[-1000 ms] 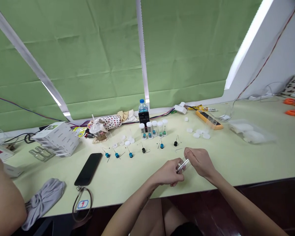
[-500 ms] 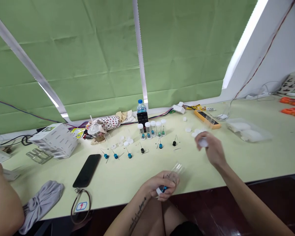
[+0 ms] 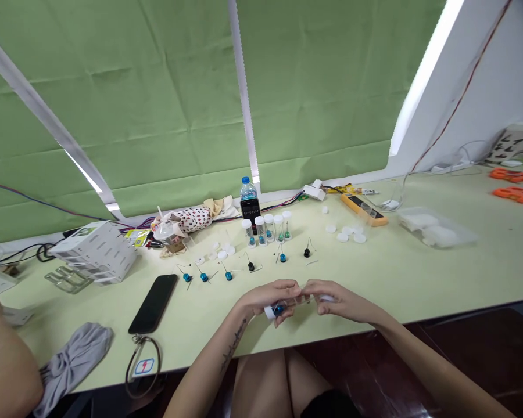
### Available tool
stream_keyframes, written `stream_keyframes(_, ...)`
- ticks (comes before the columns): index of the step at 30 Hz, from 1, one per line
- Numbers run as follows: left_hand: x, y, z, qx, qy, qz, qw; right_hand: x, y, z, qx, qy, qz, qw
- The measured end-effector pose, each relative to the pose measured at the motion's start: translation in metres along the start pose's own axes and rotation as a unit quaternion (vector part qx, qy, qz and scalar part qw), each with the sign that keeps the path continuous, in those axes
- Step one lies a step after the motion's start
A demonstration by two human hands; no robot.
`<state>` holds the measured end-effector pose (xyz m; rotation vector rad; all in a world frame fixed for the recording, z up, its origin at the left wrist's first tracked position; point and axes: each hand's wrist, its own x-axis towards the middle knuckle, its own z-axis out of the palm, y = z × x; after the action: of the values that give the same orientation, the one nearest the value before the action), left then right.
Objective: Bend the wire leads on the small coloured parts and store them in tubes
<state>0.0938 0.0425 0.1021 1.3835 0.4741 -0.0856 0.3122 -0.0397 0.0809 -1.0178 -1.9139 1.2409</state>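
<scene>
My left hand (image 3: pixel 283 299) is closed round a clear plastic tube (image 3: pixel 269 312) lying sideways, with a white end and a blue part inside. My right hand (image 3: pixel 337 299) meets the tube's other end and holds a white round cap (image 3: pixel 326 298) under its fingers. Beyond the hands stand several white-capped clear tubes (image 3: pixel 260 231) with blue or green parts inside. In front of them lies a row of small blue and black parts with thin wires, among them a blue one (image 3: pixel 283 258) and a black one (image 3: pixel 307 253).
White caps (image 3: pixel 343 237) lie at the right, more (image 3: pixel 222 254) at the left. A yellow meter (image 3: pixel 364 210), a plastic bag (image 3: pixel 436 226), a black phone (image 3: pixel 153 304), a grey cloth (image 3: pixel 81 354) and white boxes (image 3: pixel 98 252) are around. Another person's arm (image 3: pixel 9 360) is at the far left.
My right hand has come from the cap pile back to my left hand with a white cap. My left hand has risen a little and turned the tube nearly level.
</scene>
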Motion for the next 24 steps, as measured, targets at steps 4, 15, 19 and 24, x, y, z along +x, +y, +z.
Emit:
stream_keyframes(4,0.0,0.014,0.0,0.161,0.076,0.004,0.984,-0.001,0.006,0.01,0.096,0.032,0.102,0.99)
stream_keyframes(15,0.022,0.009,-0.004,0.236,0.161,0.045,0.957,-0.018,0.025,0.03,0.23,0.259,0.117,0.931)
stream_keyframes(19,0.025,0.002,-0.004,0.276,0.197,0.068,0.938,-0.026,0.024,0.025,0.224,0.313,0.116,0.916)
stream_keyframes(24,0.023,0.0,0.001,0.389,0.262,0.112,0.876,-0.028,0.015,0.015,0.174,0.238,0.141,0.945)
